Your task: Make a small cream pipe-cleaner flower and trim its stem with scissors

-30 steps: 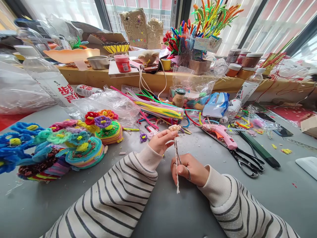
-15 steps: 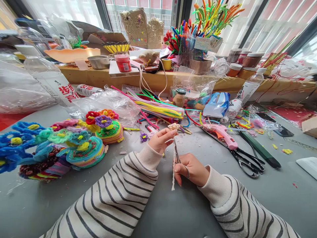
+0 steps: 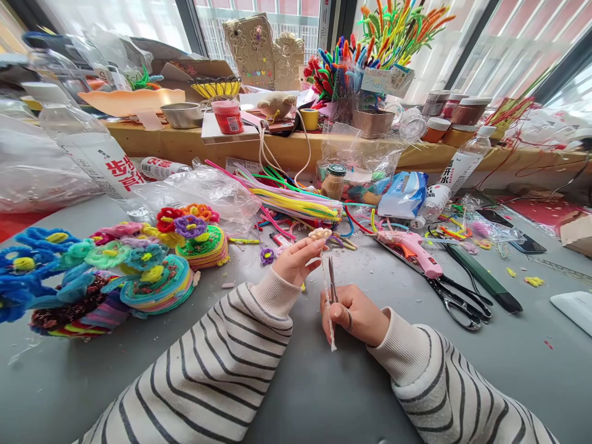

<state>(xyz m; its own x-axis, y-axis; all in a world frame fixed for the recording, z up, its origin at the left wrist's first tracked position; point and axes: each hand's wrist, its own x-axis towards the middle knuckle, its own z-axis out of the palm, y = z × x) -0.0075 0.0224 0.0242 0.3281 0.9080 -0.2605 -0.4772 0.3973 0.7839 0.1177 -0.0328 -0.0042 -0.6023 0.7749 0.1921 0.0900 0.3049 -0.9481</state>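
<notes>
Pinched in the fingers of my left hand (image 3: 300, 259) is a small cream pipe cleaner flower (image 3: 319, 234). A thin white pipe cleaner stem (image 3: 326, 290) hangs down from it, its loose end below my right hand. My right hand (image 3: 358, 313) is closed around a pair of small scissors (image 3: 332, 282), the thumb by a handle loop and the blades pointing up. The blades stand just beside the stem, a little below the flower; whether they touch it I cannot tell.
On the left stand pipe cleaner flower pieces (image 3: 157, 280) in many colours. A pink glue gun (image 3: 416, 251) and black-handled scissors (image 3: 462, 302) lie at right. Behind my hands are a bundle of pipe cleaners (image 3: 296, 200), a jar (image 3: 333, 181) and water bottles (image 3: 465, 160).
The scissors have dropped slightly away from the flower, and their tips sit lower. The hanging stem has swung to the right. My left hand still grips the flower.
</notes>
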